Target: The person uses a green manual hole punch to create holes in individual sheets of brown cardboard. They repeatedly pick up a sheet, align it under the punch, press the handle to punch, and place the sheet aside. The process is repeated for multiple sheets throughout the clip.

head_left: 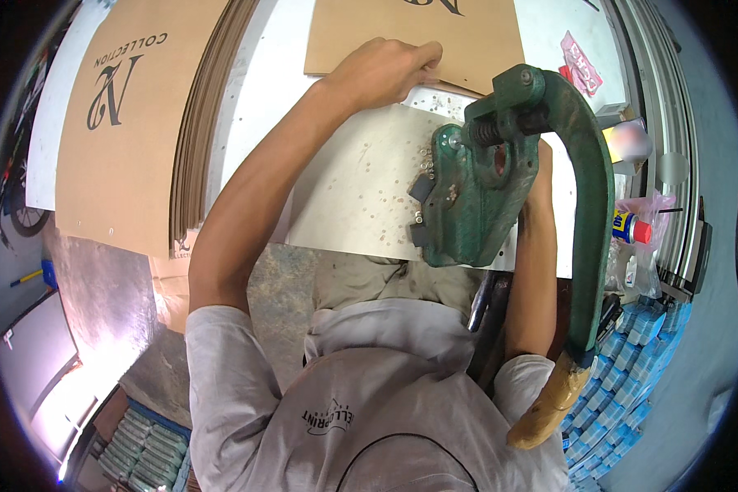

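My left hand [389, 72] is over the near edge of a brown paper bag [361, 29] at the far side of the white table. Its fingers are curled together, and whatever they hold is hidden. In front of me a green hand press [476, 197] stands on a pale board [344, 189]. Its long curved lever [590, 189] comes toward me and ends in a handle wrapped in tan tape [549, 402]. My right forearm [539, 238] reaches up behind the press, which hides the right hand and its fingers. Small metal rings [425, 164] lie along the press's left side.
A thick stack of brown paper bags [127, 148] lies on the left. At the right are a pink plastic packet [580, 64], a blue and yellow can with a red cap [631, 227], and a metal rail [672, 123]. Blue-wrapped bundles [631, 369] are piled below.
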Demonstrator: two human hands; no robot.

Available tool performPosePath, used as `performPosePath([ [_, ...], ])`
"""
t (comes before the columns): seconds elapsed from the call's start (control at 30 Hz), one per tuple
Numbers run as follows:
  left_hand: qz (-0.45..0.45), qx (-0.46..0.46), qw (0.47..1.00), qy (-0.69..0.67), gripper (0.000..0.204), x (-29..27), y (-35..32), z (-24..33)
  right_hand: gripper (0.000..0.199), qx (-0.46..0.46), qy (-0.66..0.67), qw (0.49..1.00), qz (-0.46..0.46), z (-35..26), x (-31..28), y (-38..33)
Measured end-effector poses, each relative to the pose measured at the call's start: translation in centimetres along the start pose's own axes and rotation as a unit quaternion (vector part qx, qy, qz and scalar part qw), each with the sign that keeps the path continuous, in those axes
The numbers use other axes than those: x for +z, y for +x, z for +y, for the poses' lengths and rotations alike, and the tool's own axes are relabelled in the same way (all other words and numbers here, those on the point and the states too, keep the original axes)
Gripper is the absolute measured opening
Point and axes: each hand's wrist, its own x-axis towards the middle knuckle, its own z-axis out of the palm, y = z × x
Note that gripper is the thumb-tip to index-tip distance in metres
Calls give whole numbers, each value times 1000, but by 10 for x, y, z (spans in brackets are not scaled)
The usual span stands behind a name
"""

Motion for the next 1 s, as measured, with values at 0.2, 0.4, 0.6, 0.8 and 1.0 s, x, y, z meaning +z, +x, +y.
performPosePath([
  [0.2, 99, 26, 992, 80, 18, 9, -7, 6, 34, 88, 161, 979, -85, 35, -21, 40],
  [0.4, 98, 106, 976, 165, 35, 15, -27, 25, 32, 61, 166, 976, -128, 41, -12, 44],
  [0.6, 55, 41, 997, 48, 30, 4, -46, 59, 29, 46, 95, 986, -129, 43, -24, 18],
  [0.8, 81, -2, 997, -2, 32, 16, -59, 74, 22, 32, 104, 991, -80, 28, -7, -7],
  [1.0, 87, -36, 995, -16, 31, 22, -57, 79, 19, 25, -48, 995, -80, 25, -14, -3],
])
